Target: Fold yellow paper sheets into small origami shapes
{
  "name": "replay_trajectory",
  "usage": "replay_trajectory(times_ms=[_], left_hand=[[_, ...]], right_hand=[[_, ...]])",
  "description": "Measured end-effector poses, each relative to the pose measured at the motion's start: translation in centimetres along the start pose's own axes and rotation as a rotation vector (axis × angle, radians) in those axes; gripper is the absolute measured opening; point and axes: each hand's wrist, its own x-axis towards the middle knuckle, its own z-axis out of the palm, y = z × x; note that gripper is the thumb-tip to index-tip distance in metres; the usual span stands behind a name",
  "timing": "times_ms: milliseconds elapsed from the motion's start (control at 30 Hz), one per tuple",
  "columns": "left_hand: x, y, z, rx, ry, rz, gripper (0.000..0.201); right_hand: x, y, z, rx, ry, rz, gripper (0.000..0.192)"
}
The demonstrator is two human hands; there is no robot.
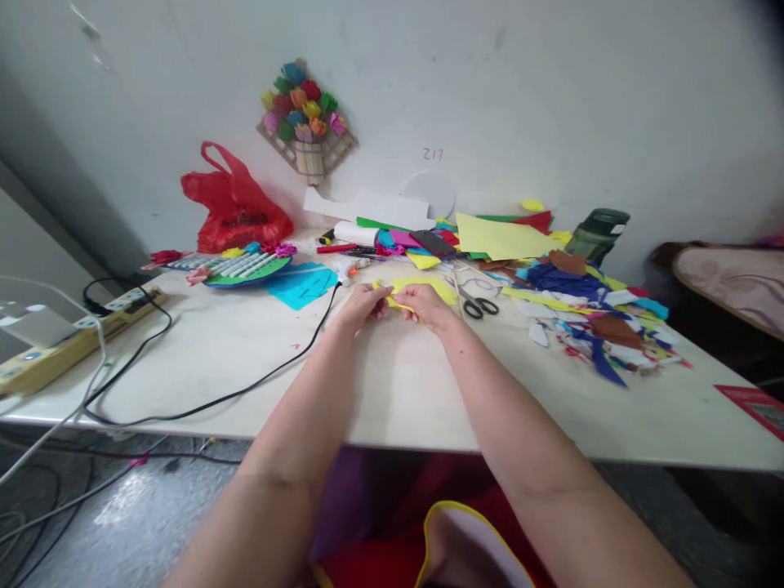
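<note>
Bare arms (294, 457) overhang the worktop (410, 392); left hand (366, 305) and right hand (427, 305) pinch a narrow, bright-yellow strip (400, 305), its long axis slanting sideways, right end nearer the camera.

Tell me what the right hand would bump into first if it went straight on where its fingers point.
Beyond the yellow piece it already holds, the right hand would probably meet the left hand first: its fingers point that way. Depth is hard to judge from this one view.
</note>
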Motion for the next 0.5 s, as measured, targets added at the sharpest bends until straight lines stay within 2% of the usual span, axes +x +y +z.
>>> replay_trajectory(times_ms=[133,333,500], left_hand=[[0.11,-0.2,-0.2,0.006,-0.047,0.061,0.039],[-0.11,-0.07,-0.14,0.102,-0.007,0.137,0.045],[0.1,-0.21,-0.1,0.008,0.038,0.127,0.038]], right_hand=[[0.02,0.12,-0.15,0.038,-0.017,-0.017,0.018],[0.1,0.08,0.04,0.04,-0.03,0.006,0.016],[0.05,0.05,0.26,0.075,-0.031,0.052,0.021]])
